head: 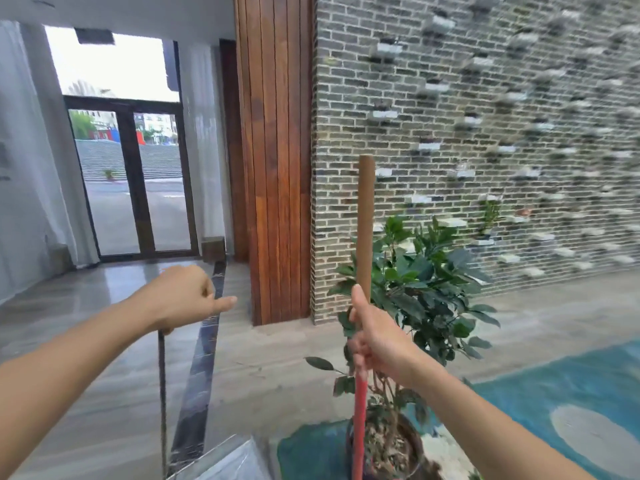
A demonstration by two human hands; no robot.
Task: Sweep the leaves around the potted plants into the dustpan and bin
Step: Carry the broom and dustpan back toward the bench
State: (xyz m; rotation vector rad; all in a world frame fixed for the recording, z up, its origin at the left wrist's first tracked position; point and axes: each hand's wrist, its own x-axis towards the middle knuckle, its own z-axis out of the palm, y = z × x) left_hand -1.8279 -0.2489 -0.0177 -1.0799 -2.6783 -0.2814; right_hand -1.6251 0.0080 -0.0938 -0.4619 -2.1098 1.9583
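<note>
My right hand (375,337) is closed around an upright broom handle (365,220), brown above my fist and red below it. My left hand (183,297) is closed on the top of a thin dark dustpan handle (162,393) that runs straight down. The dustpan's metal pan (228,460) shows at the bottom edge. A potted plant (422,289) with dark green leaves stands just behind the broom, its dark pot (410,441) holding soil and dry leaves. The broom's head is out of view.
A wooden pillar (277,161) and a grey brick wall (485,133) rise ahead. A dark floor strip (201,368) runs toward glass doors (138,181) at the left. Blue painted floor (554,393) lies to the right.
</note>
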